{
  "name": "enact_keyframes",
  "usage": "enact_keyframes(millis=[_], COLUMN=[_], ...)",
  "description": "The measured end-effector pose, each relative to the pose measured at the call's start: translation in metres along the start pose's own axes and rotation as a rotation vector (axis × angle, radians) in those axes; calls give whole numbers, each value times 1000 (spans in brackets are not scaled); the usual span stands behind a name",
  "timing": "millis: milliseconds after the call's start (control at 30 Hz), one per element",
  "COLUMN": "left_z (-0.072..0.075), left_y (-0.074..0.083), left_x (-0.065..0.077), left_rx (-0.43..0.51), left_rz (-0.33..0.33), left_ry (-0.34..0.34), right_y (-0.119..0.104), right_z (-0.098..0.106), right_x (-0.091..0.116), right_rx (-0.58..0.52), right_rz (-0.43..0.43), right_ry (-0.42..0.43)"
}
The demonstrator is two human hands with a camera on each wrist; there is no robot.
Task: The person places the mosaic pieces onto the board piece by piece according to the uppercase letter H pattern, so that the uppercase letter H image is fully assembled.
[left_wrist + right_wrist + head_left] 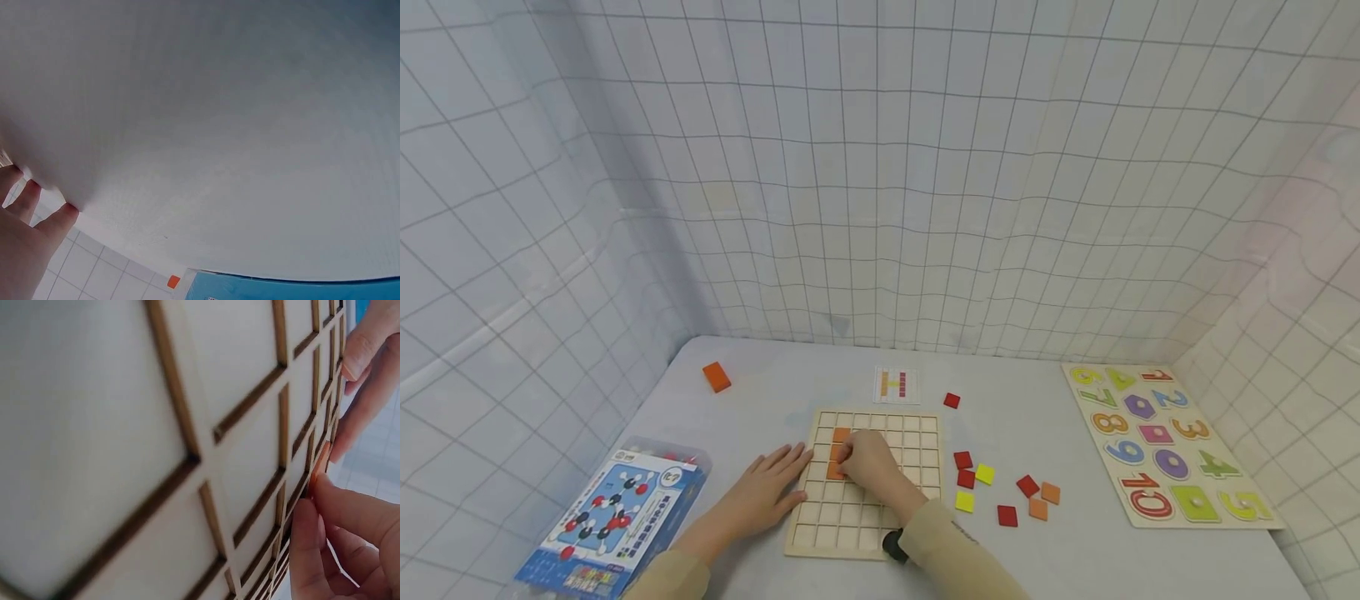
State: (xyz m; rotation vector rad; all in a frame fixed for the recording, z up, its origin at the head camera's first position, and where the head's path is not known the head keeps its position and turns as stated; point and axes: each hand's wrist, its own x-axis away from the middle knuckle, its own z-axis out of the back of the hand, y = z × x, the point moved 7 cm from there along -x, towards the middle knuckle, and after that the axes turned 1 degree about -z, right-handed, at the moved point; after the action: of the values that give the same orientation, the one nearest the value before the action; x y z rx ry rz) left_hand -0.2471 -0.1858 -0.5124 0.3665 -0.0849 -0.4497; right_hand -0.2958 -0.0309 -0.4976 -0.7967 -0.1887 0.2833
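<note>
A wooden grid board (820, 533) lies on the table, with orange square tiles (841, 435) in a column of its cells near the left side. Over that column my right hand (874, 465) pinches an orange tile (320, 464) with thumb and fingertips, low against the board; the fingers partly hide the tile. My left hand (767, 492) lies flat with fingers spread, its fingertips at the board's left edge. In the left wrist view, the fingers (57, 224) of that hand show at the lower left.
A small pattern card (897, 385) lies beyond the board. Loose red tiles (1007, 516), yellow tiles (964, 502) and orange tiles (1038, 509) are scattered to the right. A number puzzle board (1157, 450) sits far right, a blue box (617, 517) left, an orange block (717, 377) back left.
</note>
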Motion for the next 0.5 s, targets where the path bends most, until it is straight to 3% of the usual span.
enact_keyframes(millis=[267,500], left_z=[0,-1], left_y=[0,1], left_x=[0,0], left_rx=[-10,9], left_rz=[1,12], left_ry=[-14,-43], right_y=[5,34], right_z=[8,43], right_x=[7,29], right_rx=[-43,-152], right_rz=[18,4], right_ry=[12,40])
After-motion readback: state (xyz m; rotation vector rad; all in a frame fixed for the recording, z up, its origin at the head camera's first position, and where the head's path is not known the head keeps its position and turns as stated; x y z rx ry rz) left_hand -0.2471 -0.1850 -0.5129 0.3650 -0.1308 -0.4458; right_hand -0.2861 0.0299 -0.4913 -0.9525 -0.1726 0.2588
